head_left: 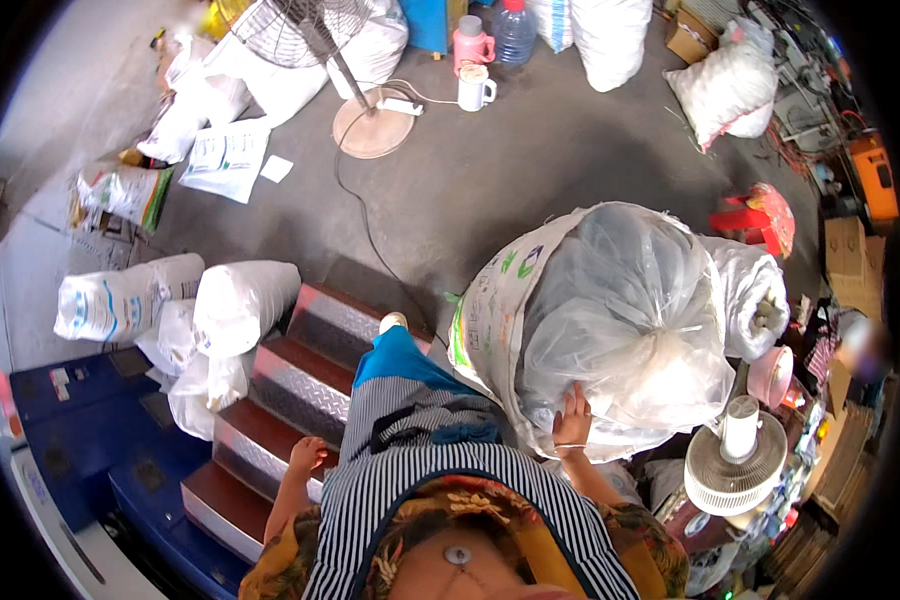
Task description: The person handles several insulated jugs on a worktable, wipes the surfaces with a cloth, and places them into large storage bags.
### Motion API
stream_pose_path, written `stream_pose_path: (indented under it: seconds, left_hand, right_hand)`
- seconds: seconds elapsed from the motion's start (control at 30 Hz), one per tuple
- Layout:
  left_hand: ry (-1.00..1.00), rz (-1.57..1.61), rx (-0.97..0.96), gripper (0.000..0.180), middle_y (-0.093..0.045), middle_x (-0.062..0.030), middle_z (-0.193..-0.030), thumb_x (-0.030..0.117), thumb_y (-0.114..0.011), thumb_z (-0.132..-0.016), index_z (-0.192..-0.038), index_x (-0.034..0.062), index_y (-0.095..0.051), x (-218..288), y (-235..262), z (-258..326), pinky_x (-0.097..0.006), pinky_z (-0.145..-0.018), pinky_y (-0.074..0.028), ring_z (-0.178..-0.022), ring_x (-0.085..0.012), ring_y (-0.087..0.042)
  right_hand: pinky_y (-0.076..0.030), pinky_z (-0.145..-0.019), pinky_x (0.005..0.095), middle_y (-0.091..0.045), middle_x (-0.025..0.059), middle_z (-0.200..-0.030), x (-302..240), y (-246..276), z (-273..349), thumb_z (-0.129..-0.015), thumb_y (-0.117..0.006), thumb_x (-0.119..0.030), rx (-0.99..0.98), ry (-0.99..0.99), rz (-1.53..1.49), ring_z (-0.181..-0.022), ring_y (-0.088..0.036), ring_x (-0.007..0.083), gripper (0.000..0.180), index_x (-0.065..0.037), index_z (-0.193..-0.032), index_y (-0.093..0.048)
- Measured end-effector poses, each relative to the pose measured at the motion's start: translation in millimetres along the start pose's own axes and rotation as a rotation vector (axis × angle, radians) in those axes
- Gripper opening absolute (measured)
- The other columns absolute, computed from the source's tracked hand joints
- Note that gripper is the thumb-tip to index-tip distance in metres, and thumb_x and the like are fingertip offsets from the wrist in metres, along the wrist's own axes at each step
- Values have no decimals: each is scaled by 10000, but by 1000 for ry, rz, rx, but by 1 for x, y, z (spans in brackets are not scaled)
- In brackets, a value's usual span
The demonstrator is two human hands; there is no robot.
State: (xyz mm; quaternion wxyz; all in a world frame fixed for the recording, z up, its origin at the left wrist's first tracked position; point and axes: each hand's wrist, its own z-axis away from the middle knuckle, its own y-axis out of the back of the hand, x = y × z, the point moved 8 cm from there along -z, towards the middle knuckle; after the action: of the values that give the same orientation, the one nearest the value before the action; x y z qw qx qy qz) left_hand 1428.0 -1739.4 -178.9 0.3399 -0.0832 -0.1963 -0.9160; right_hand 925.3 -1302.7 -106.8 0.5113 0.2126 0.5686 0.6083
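My right hand [572, 420] lies with its fingers stretched out against the side of a bulging clear plastic bag [620, 290]. The bag's gathered top faces me, and it sits inside a big white woven sack [495, 310] with green and purple print. My left hand [308, 455] hangs beside my hip over metal-edged stairs [280, 385]. Its fingers are curled in, and I see nothing in them. One of my feet [393, 322] shows at the top of the stairs, beside the sack.
A dark cable [365, 215] runs over the floor from a standing fan [373, 125] toward the stairs. White filled sacks [245, 305] stand left of the stairs. On the right are a small fan [735, 455], a red stool [755, 220] and a rolled white sack [750, 290].
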Motion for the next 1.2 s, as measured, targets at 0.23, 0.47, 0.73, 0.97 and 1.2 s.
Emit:
stream_pose_path:
  seconds: [0.23,0.47,0.73,0.97,1.2]
  left_hand:
    - [-230,-146,167,235,-661,-42,-839,278,-542,-944,-1030,75,-621,221,87,-44,-241,-445,-418,-595,-102,-590]
    - [-405,25,19,257,-683,-25,-929,269,-560,-940,-1081,64,-622,505,-56,-7,-277,-660,-506,-762,-119,-635]
    - [-1284,-1008,-570,279,-691,-104,-976,282,-564,-948,-1108,61,-623,735,-435,43,-347,-791,-516,-879,-251,-668]
    - [-1053,-1654,-125,289,-676,-194,-930,324,-621,-876,-977,55,-644,889,-503,-236,-442,-729,-524,-865,-343,-658]
    - [-570,-1867,-315,263,-642,-145,-833,315,-588,-882,-886,54,-620,1029,-705,-267,-434,-663,-506,-729,-293,-616]
  right_hand:
    - [-433,-990,421,-484,166,-1317,11,-47,21,-763,-681,-145,-126,-615,-251,-1176,-508,361,460,-57,-1194,-550]
    - [-478,-880,400,-503,195,-1256,-67,109,-87,-816,-583,-1,532,-414,-476,-1021,-560,334,424,-7,-1233,-507]
    - [-446,-975,421,-498,175,-1343,28,314,-287,-840,-598,-24,965,-418,29,-1194,-516,348,324,-43,-1163,-595]
    - [-531,-802,416,-627,121,-1087,143,257,-488,-820,-629,-154,616,-507,-56,-1003,-616,319,299,-91,-1110,-593]
    - [-500,-864,456,-645,174,-1048,200,111,-561,-918,-503,-317,-36,-805,-501,-1002,-619,371,285,-97,-1060,-616]
